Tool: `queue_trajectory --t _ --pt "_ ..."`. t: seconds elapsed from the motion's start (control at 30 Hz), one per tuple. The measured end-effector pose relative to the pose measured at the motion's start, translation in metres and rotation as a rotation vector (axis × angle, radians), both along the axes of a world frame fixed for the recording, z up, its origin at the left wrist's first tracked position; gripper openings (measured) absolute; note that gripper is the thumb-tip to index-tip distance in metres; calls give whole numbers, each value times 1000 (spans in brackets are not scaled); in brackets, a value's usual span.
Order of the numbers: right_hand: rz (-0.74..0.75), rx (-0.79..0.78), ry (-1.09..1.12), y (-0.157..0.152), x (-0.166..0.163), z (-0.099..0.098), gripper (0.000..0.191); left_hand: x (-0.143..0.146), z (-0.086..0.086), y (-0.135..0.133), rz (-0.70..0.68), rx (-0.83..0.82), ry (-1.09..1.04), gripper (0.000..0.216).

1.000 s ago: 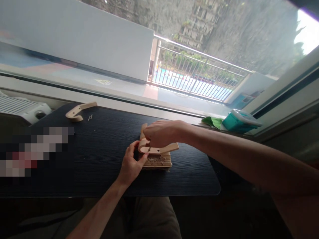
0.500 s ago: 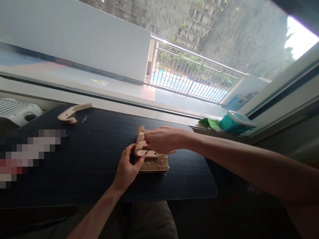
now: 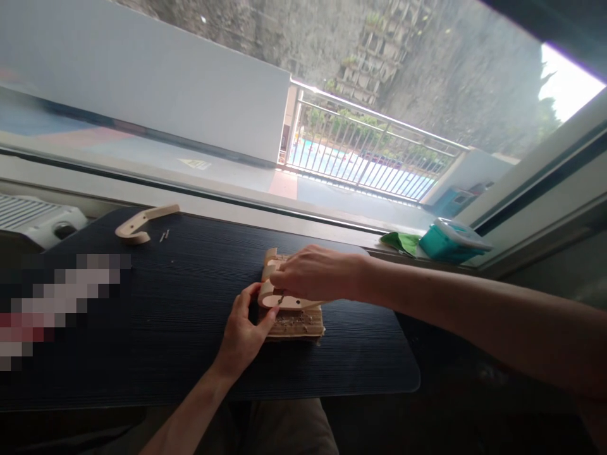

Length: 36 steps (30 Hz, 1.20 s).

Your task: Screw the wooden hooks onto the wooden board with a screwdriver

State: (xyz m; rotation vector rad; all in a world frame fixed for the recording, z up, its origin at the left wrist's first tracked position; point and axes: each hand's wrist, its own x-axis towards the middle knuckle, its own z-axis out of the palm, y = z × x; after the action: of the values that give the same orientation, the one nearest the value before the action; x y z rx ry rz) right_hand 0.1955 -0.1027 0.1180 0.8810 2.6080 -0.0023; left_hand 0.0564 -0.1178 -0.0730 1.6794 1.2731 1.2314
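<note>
Several curved pale wooden hooks lie side by side on a brown layered block, and the nearest wooden hook [image 3: 268, 301] has a dark hole in its arm. My left hand [image 3: 244, 328] grips this hook's rounded end, fingers at the far side and thumb at the near side. Over the hooks, my right hand [image 3: 315, 273] is closed, and a thin dark metal piece [image 3: 281, 296] shows below its fingers, close to my left thumb. What my right fingers hold is mostly hidden. Small crumbs are scattered on the front of the brown block [image 3: 296, 328].
Another wooden hook [image 3: 137, 224] lies at the far left of the dark table [image 3: 180, 335], with small metal screws or pins [image 3: 164, 236] beside it. A teal container [image 3: 450, 241] and a green cloth [image 3: 401, 242] sit by the window. A white appliance [image 3: 42, 221] stands at left.
The whole view has shifted slightly, so the scene sits lower. My right hand has turned a little over the hooks; my left hand keeps its hold.
</note>
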Motion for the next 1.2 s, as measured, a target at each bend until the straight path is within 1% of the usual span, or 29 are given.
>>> queue_trajectory --t 0.07,0.13,0.2,0.27,0.37,0.43,0.53,0.6,0.67,0.73,0.8,0.9,0.97,1.03,1.1,1.13,1.2 --pt "25 46 24 -1 3 -5 14 0 1 0 0 -7 4 43" --pt "4 74 35 -2 4 -9 13 0 1 0 2 -14 18 43" --pt "-67 60 32 -2 2 -10 12 0 1 0 8 -11 33 43" --pt "-173 1 21 1 -1 -9 13 0 0 1 11 -7 43 44" --pt "-343 -92 -20 7 -8 -6 19 1 -1 1 10 -3 37 45" --pt "-418 -93 -20 9 -12 -4 24 1 -1 1 12 8 28 45" --pt "-471 -80 22 5 -18 2 36 1 0 0 7 25 17 43" --pt "-455 -137 3 0 -21 8 34 0 1 0 2 30 13 42" --pt "-393 -199 -33 -3 -20 13 29 0 1 0 3 33 15 42" --pt "-309 -204 -55 -2 -15 14 25 -1 0 0 6 35 20 43" --pt "-199 -131 -30 2 -7 10 22 -1 -1 0 7 37 21 43" --pt "0 32 18 11 5 -2 20 0 -2 0 12 34 21 43" --pt "66 131 25 14 11 -11 22 0 -2 1 14 27 28 43" --pt "67 178 31 12 12 -18 24 0 -1 1 12 18 33 43" --pt "17 176 54 9 9 -21 22 0 0 1 10 10 32 43" --pt "-33 170 66 7 6 -22 21 0 0 1 8 5 32 43" --pt "-185 152 65 6 -1 -24 20 0 1 1 4 -4 32 43"
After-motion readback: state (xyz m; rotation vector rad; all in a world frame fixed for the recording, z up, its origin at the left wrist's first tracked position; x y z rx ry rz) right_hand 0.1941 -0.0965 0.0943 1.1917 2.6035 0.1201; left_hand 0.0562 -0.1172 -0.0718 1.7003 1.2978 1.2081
